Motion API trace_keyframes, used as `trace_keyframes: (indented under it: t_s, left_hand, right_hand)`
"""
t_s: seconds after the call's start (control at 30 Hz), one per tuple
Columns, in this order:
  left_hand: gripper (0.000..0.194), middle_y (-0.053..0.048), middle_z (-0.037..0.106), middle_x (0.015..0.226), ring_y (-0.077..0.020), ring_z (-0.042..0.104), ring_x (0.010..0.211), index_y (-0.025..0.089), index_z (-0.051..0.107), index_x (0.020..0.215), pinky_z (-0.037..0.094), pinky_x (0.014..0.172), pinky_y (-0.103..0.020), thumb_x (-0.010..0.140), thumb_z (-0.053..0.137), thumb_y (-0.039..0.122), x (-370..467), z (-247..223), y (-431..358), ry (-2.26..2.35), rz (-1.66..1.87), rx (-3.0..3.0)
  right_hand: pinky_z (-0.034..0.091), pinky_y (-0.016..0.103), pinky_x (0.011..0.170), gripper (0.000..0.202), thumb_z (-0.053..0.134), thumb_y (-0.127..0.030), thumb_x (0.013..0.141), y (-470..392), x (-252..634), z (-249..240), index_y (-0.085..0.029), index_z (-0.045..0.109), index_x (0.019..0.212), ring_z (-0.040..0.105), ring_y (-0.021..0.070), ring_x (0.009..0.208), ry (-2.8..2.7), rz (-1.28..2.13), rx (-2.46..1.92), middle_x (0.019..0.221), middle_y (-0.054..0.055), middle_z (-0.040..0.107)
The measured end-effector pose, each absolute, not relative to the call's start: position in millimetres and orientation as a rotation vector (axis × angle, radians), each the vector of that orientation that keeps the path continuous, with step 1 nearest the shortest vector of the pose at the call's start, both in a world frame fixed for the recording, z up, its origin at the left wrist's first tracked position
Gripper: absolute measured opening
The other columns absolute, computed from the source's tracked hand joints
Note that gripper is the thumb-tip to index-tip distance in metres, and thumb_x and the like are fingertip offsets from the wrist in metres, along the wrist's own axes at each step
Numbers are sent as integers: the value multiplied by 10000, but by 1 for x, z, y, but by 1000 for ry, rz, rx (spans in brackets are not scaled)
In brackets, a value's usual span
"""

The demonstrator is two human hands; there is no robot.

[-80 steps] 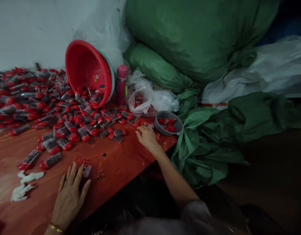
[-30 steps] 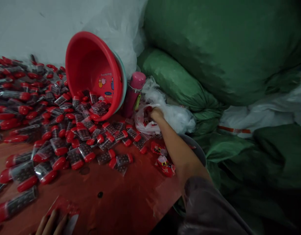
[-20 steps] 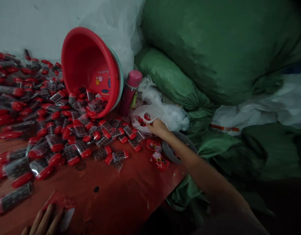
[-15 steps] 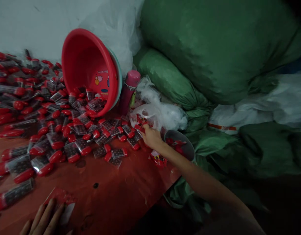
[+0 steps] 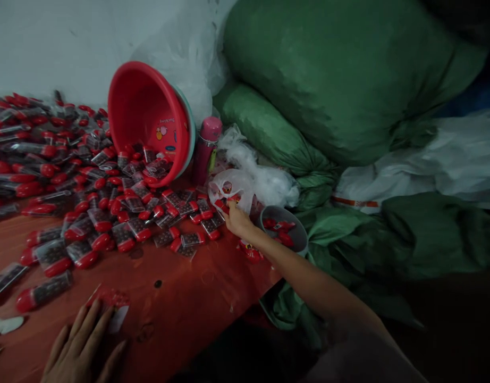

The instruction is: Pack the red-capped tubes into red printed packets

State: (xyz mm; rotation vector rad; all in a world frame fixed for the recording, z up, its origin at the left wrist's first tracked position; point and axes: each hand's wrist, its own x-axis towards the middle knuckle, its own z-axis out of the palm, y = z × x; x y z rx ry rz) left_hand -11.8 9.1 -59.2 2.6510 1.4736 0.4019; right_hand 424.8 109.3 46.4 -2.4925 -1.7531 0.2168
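Observation:
My left hand (image 5: pixel 81 340) lies spread on the red tabletop (image 5: pixel 189 308), fingertips on a flat red packet (image 5: pixel 109 296) with a white piece at one end. Stretched far forward, my right hand (image 5: pixel 239 219) has its fingers closed on a small red packet (image 5: pixel 221 206) at the mouth of a clear plastic bag (image 5: pixel 245 181). More red printed packets show inside that bag. Below my right wrist sits another red packet (image 5: pixel 251 251), partly hidden by the arm. Many clear cases with red ends and dark dotted contents (image 5: pixel 125 236) are heaped across the left and middle.
A red basin (image 5: pixel 145 101), nested in a pale green one, lies tipped on its side among the cases. Beside it stands a pink flask (image 5: pixel 207 143). A grey bucket (image 5: pixel 304 234) holding red pieces is right of the forearm. Big green sacks (image 5: pixel 328 69) fill the back right.
The view has shifted slightly. My right hand remains at the plastic bag with the small red packet, and my left hand's fingers are still on the flat red packet.

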Motion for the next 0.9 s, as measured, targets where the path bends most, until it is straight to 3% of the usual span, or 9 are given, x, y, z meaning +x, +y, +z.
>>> trace_keyframes:
  t_s: [0.13,0.27,0.37,0.43,0.53,0.7,0.8,0.9]
  left_hand:
    - [621,-137,391,1464,-302,250,1396,162,417,1374,218,1116,-523,827,459,452,-3,-49,5,1450,441,2771]
    - [628,-158,378,1467,-306,258,1392,122,444,1351,225,1117,-505,833,467,478,4,-39,4,1474,483,2822]
    - [607,-155,394,1458,-304,280,1384,131,462,1340,235,1113,-503,840,474,475,5,-35,5,1479,503,2822]
    - [582,-150,414,1446,-304,298,1376,148,477,1331,246,1106,-510,849,468,475,6,-34,5,1498,521,2800]
    - [547,-143,438,1430,-305,323,1364,178,499,1318,267,1094,-517,859,465,474,9,-30,4,1525,505,2754]
    - [503,-149,380,1466,-312,302,1374,201,521,1301,259,1095,-522,870,461,454,14,-15,-3,1596,506,2623]
    - [496,-136,304,1507,-320,254,1392,221,507,1315,220,1106,-539,860,489,417,15,-1,-9,1642,656,2497]
    - [462,-132,429,1439,-298,366,1342,205,557,1260,248,1110,-510,839,527,394,21,13,-17,1562,926,2273]
  right_hand:
    - [427,350,875,308,431,-230,916,110,425,54,-99,461,1193,640,248,979,-1775,153,-2476,1056,159,679]
    - [228,450,1064,250,417,-173,909,91,407,64,-100,528,1121,548,275,1131,-1922,-99,-2266,1138,179,645]
    - [311,419,1000,236,434,-184,902,67,384,64,-111,560,1088,577,266,1058,-1992,-143,-1996,1113,170,654]
    - [420,358,836,256,450,-226,898,52,365,59,-123,558,1106,625,238,881,-1905,60,-1899,967,136,691]
    - [446,288,655,277,482,-303,871,35,333,46,-142,565,1080,610,187,690,-1659,498,-1685,776,63,678]
    - [474,265,652,248,553,-395,800,14,275,24,-181,569,922,611,147,683,-1212,1186,-1224,790,16,654]
    - [465,246,608,277,602,-433,770,0,244,17,-190,569,896,593,126,612,-1035,1408,-1131,729,-15,633]
    - [467,241,623,272,623,-423,763,-11,220,14,-185,583,889,582,118,621,-1028,1418,-1112,754,-11,641]
